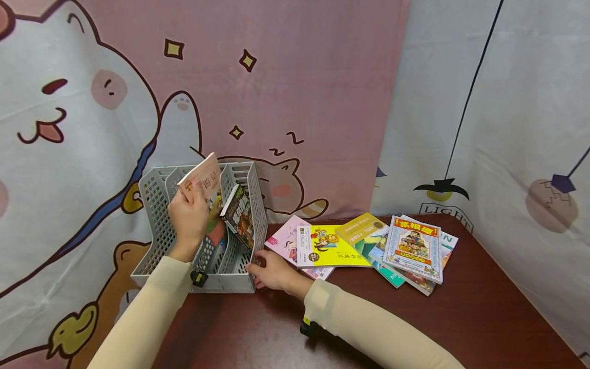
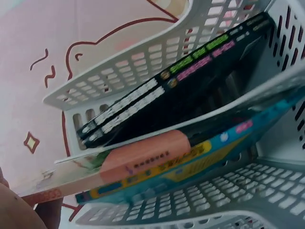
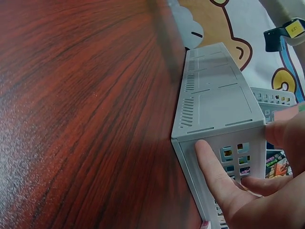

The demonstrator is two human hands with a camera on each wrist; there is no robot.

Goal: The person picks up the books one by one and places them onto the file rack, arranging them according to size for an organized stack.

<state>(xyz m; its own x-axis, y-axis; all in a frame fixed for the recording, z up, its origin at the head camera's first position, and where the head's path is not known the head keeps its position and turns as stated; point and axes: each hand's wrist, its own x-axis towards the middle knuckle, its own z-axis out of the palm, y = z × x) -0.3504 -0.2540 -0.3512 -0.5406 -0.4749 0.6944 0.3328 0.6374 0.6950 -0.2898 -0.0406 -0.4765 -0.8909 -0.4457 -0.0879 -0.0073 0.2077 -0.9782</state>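
Note:
A grey plastic file organizer [image 1: 216, 283] with lattice walls and several compartments stands on the table. My left hand [image 1: 190, 218] grips the upper end of a pink-covered book [image 1: 206, 177], which leans in a middle compartment. Beside that book, a blue and yellow book [image 2: 228, 138] shares the compartment in the left wrist view. Two dark-spined books [image 2: 190, 67] lean in the neighbouring compartment on the right. My right hand [image 1: 276, 271] holds the organizer's right wall near the front corner; in the right wrist view one finger lies along the outside of the wall.
To the right of the organizer, loose books overlap on the brown table [image 1: 272, 328]: a pink one [image 1: 286, 241], a yellow one [image 1: 332, 248], a gold and green one [image 1: 361, 230] and a red-and-blue comic-style one [image 1: 415, 246]. A printed cloth [image 1: 313, 102] hangs behind.

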